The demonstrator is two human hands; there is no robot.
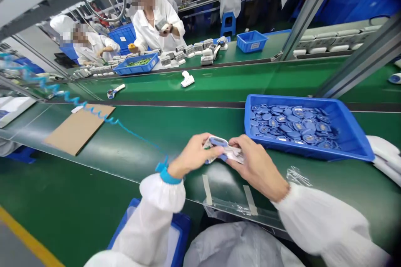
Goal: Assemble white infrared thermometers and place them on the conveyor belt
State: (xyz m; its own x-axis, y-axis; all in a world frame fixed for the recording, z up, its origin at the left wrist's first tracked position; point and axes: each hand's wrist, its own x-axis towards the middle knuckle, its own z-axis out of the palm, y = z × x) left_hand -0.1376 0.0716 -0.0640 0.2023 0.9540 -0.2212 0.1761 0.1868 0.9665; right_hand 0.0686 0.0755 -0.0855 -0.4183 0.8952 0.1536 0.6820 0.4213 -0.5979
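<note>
Observed: the left hand (191,155) and right hand (257,167) are held close together over the near edge of the green tabletop (175,125). Between them, one blue-and-white device (219,144), partly wrapped in clear plastic film (234,154), is pinched. The left fingers (206,144) curl over its left end; the right fingers (238,147) press on the film at its right end. Just beyond the right hand sits one blue plastic tray (291,98), holding many glossy blue oval parts (294,125), too numerous to count. Two strips of translucent tape (206,190) cross the near edge. One coiled blue cord (94,108) runs toward a blue strap (167,176) on the left wrist.
</note>
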